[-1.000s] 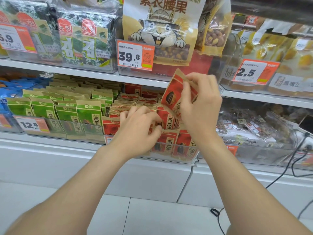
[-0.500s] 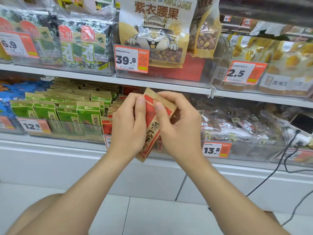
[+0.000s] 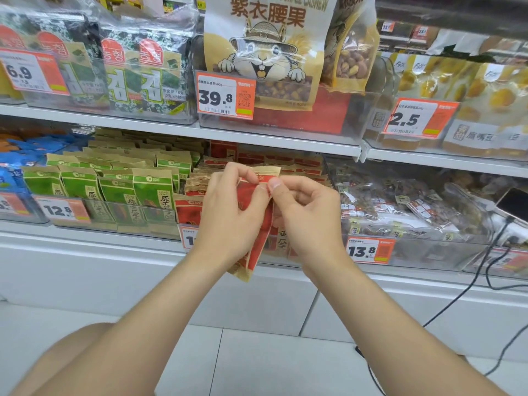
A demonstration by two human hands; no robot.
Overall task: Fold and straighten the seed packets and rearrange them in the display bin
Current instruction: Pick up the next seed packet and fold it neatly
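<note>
Pinching red packet [image 3: 253, 195] by top edge

You've room at 6 o'clock: open air over floor [image 3: 271, 361], in front of display bin [image 3: 288, 254]. At 12, shelf edge [image 3: 257, 138] caps it; green pkts [image 3: 114, 190] at 9, cable [image 3: 468, 287] at 4.

Bare arms [image 3: 137, 324] right to the frame edge, left hand [image 3: 228, 221] and right hand [image 3: 308, 218] bare too, short trimmed nails [image 3: 275, 184], bare knee [image 3: 71, 350] lower left.
</note>
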